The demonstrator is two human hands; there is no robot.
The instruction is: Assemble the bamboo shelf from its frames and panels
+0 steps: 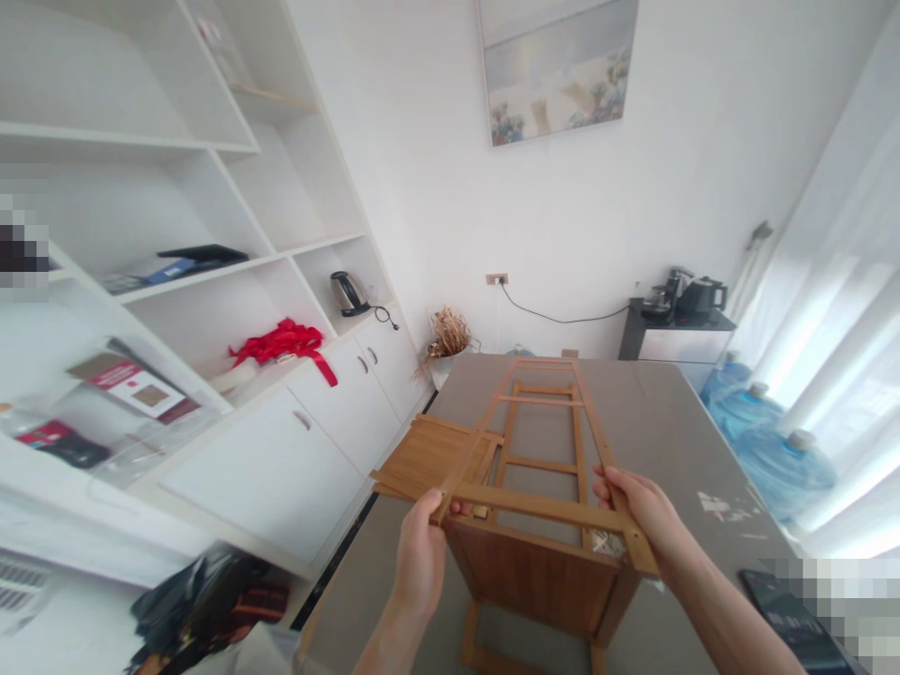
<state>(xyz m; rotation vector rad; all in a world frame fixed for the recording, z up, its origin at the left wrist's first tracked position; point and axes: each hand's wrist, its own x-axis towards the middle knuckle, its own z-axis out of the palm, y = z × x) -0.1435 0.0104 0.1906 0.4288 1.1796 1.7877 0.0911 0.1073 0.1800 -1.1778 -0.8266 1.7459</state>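
Left hand (420, 547) and right hand (643, 511) each grip one side of a ladder-like wooden frame (538, 503), fingers curled around its near end. The frame is above the worktop (633, 403), over an upright wooden panel section (538, 572). Beneath the frame's far part, another slatted frame (541, 464) lies on the worktop; left of it are wooden boards (428, 455). Beyond, against the wall, a dried plant (450, 333) stands in a white pot (444, 367).

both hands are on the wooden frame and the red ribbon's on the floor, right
Not the floor: the head view shows the red ribbon on a white shelf. The left hand and right hand are on the wooden frame.
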